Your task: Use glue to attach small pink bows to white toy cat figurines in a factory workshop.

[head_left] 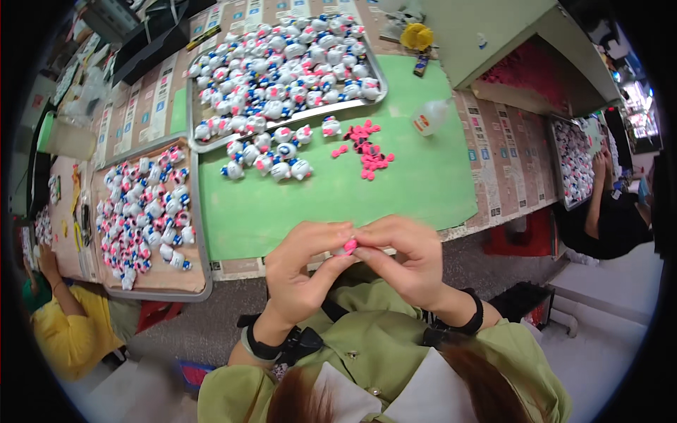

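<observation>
My left hand (297, 266) and my right hand (405, 255) meet just in front of the table's near edge. Thumbs and forefingers of both pinch a small pink-and-white piece (350, 245), mostly covered by the fingertips. Beyond them, on a green mat (282, 211), lies a loose pile of small pink pieces (368, 169), a few with dark faces. Left of that pile stand several small white figurines (281, 169) with pink and blue parts. A large metal tray (282, 116) heaped with similar figurines is behind them.
A second metal tray (206, 264) of figurines sits at the left. A translucent bottle (431, 116) stands at the mat's right, near a grey box-like booth (508, 42). Yellow-handled pliers (76, 218) lie far left. Co-workers in yellow (70, 331) and black (613, 225) sit either side.
</observation>
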Action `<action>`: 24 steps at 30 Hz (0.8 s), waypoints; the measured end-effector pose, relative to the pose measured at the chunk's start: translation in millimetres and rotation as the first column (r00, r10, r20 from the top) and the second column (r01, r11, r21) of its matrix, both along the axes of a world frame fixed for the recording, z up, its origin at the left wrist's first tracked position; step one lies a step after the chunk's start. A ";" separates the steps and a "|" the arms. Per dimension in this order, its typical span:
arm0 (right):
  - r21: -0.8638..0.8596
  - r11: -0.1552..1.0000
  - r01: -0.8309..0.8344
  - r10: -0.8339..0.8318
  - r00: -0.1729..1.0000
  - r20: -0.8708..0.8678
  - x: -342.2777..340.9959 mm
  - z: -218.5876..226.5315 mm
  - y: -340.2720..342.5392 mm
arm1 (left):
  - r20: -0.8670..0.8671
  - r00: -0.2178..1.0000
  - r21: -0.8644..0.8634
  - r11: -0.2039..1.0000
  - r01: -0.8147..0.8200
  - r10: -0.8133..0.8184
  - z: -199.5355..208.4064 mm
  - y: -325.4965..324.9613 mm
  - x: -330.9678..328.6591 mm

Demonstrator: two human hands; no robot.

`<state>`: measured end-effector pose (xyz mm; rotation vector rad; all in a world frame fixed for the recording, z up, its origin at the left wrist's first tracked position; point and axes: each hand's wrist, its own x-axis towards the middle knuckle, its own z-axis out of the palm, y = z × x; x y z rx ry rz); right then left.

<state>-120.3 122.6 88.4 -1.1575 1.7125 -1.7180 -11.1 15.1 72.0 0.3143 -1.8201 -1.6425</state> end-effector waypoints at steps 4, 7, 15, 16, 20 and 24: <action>0.006 1.000 0.002 -0.002 1.000 0.011 1.1 -0.6 0.0 | -0.007 1.000 0.010 1.000 0.004 -0.004 -0.7 0.4 0.8; -0.008 1.000 0.011 -0.011 1.000 0.016 2.0 -2.8 -0.8 | -0.032 1.000 0.010 1.000 0.002 -0.002 -2.4 -0.3 0.0; 0.006 1.000 -0.018 0.019 0.988 -0.155 -1.4 -2.9 -8.7 | -0.026 0.999 0.411 0.911 0.039 -0.030 -4.5 0.7 1.7; 0.037 0.999 0.021 -0.011 0.971 -0.237 1.2 3.7 -10.6 | -0.037 0.999 0.513 0.857 0.046 -0.031 -7.7 -0.5 2.3; 0.049 0.996 0.078 -0.054 0.926 -0.373 5.6 -5.2 -13.0 | -0.191 0.978 0.848 0.487 0.209 -0.088 -9.8 0.2 0.0; -0.004 0.992 0.125 -0.114 0.896 -0.430 3.4 -6.3 -18.8 | -0.207 0.972 0.894 0.382 0.234 -0.111 -4.2 -1.4 -2.2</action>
